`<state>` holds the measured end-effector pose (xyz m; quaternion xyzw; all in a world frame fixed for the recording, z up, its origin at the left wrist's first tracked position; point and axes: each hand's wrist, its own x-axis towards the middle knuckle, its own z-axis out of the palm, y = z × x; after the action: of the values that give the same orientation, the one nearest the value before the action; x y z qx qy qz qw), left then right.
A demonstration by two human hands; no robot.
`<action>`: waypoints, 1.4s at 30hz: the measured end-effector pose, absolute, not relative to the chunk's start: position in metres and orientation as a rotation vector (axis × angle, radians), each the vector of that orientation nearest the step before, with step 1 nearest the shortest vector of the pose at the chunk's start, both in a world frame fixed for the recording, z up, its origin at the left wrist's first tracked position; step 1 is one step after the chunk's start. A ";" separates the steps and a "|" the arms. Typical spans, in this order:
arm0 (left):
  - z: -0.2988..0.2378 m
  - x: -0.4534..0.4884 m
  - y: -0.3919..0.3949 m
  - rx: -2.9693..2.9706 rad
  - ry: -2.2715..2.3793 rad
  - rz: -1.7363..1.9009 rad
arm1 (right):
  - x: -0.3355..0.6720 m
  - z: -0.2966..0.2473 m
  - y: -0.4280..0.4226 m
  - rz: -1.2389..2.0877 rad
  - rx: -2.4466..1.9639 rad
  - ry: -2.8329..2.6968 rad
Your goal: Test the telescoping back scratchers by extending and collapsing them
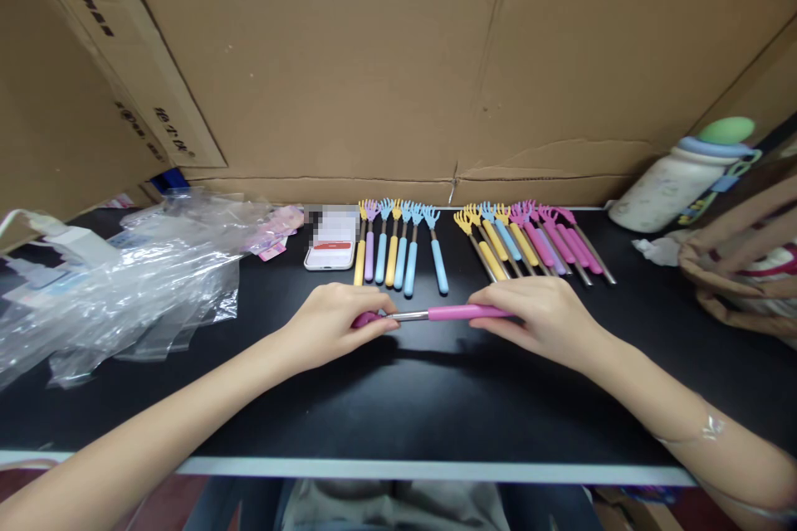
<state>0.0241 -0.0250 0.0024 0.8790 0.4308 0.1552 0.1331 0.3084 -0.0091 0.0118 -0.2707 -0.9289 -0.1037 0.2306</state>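
A pink back scratcher (461, 312) with a metal rod is held level above the black table, between my two hands. My left hand (339, 319) is closed around its claw end, which is mostly hidden by the fingers. At the other end, my right hand (539, 317) grips the pink handle. Just behind my left hand lies a row of back scratchers (410, 265) in yellow, purple and blue, claws pointing away. Behind my right hand, a second group of back scratchers (526, 242) in yellow, blue, purple and pink lies close together, with metal rods showing beside the handles.
Clear plastic bags (149, 282) are heaped on the left beside a white charger plug (78, 241). A phone (331, 239) lies near the back. On the right stand a tilted white bottle (678, 182) and a brown bag (716, 265). Cardboard (349, 58) walls the back.
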 end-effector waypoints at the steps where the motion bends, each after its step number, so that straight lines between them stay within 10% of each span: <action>1: 0.002 0.024 -0.025 2.566 1.247 0.457 | 0.308 0.012 -0.009 -0.278 -0.746 -2.563; 42: 0.004 0.026 -0.028 2.720 1.184 0.349 | 0.305 0.015 -0.014 -0.057 -0.971 -2.714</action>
<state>0.0262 -0.0277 0.0045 0.9079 0.3953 0.1164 0.0772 0.3045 -0.0143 0.0146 -0.3339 -0.9335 -0.0197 0.1290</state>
